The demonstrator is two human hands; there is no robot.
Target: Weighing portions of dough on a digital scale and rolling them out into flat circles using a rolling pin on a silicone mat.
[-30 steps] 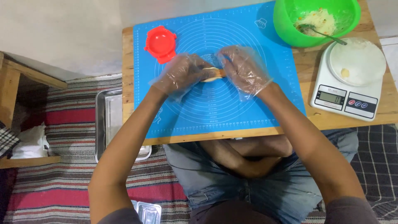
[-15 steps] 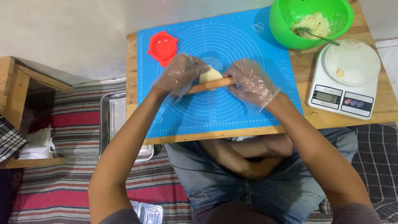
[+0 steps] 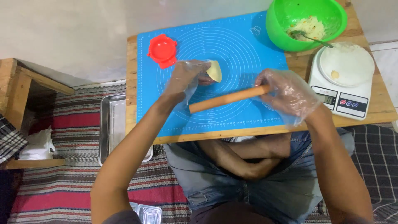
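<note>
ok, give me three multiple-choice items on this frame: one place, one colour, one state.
1. Where is the red mould?
A. on the scale
B. at the mat's far left corner
C. in the bowl

2. What colour is the bowl?
A. green
B. white
C. red

3. What does the left hand hold?
A. the rolling pin
B. a spoon
C. the dough piece

Answers:
1 B: the mould sits on the blue mat, at its far left corner.
2 A: the bowl's wall is bright green.
3 C: the left hand's fingers pinch the dough, while the right hand grips the rolling pin.
</note>
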